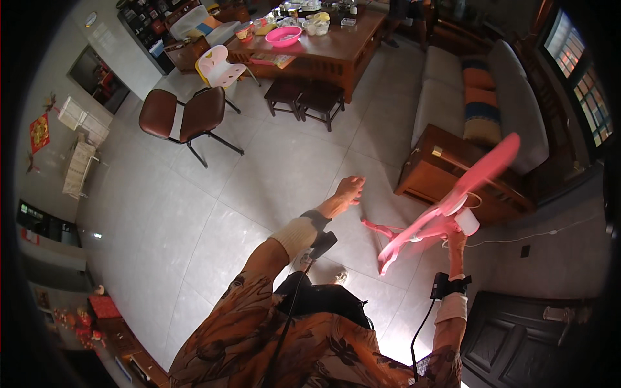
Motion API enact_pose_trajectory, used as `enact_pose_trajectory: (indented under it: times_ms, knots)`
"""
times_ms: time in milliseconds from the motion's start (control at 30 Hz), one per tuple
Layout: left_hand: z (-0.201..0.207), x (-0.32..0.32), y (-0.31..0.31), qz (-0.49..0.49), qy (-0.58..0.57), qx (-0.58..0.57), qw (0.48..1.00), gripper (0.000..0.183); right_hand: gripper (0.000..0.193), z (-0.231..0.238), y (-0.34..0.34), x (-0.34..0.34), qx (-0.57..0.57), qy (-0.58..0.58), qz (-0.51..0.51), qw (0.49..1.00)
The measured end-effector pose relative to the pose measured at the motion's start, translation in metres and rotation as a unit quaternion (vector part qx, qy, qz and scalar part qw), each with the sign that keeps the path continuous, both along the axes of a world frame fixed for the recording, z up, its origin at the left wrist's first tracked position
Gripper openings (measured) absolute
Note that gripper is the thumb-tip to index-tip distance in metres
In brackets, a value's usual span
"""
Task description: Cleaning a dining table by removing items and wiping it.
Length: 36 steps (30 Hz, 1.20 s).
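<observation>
In my right hand [457,240] is a pink folding stand [424,226] with a long rounded board, splayed legs and a white cup-like part [466,222]. My fingers close round it near the white part. The board is smeared by motion, so its exact kind is unclear. A thin ring sits beside the white part. My left hand [350,189] reaches forward over the tiled floor, fingers loosely bent and apart, holding nothing. It is to the left of the stand and not touching it. Dark cabled devices are strapped at both my wrists.
A wooden-armed sofa [441,103] stands at the right, close to the pink board. Ahead are a wooden table [323,48] with a pink basin [283,37], two dark stools [321,98] and a brown chair [200,116]. A white cord [537,235] trails along the right wall near a dark door [517,336].
</observation>
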State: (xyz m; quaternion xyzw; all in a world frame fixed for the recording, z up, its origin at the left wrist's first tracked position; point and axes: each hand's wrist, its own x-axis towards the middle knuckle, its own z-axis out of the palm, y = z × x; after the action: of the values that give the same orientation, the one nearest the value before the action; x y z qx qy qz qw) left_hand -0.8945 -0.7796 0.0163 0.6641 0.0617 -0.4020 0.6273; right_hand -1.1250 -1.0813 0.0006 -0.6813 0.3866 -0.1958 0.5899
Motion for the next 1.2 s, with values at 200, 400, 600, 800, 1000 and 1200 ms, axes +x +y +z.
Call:
enact_pose_trajectory:
  times_ms: [200, 400, 600, 800, 1000, 1200]
  knots:
    - [0.008, -0.009, -0.009, -0.015, 0.008, 0.005, 1.0, 0.045, 0.021, -0.02, -0.016, -0.003, -0.014, 0.019, -0.024, 0.999]
    - [0.005, -0.007, 0.007, -0.004, 0.001, -0.003, 1.0, 0.045, 0.033, -0.009, -0.012, -0.005, -0.039, 0.036, 0.004, 0.999]
    - [0.003, -0.002, 0.007, -0.029, -0.002, 0.01, 1.0, 0.049, 0.055, -0.023, -0.024, -0.026, -0.208, 0.04, 0.055, 0.976]
    - [-0.038, 0.007, 0.044, -0.047, 0.025, 0.029, 0.998, 0.054, 0.062, -0.036, -0.003, -0.064, -0.166, 0.103, -0.03, 0.98]
    - [-0.105, -0.031, 0.116, -0.131, 0.17, 0.043, 0.976, 0.051, 0.045, -0.073, 0.099, -0.206, -0.146, 0.271, -0.015, 0.951]
    - [-0.129, -0.037, 0.131, -0.198, 0.191, 0.049, 0.96, 0.052, 0.04, -0.074, 0.231, -0.313, 0.006, 0.336, -0.07, 0.939]
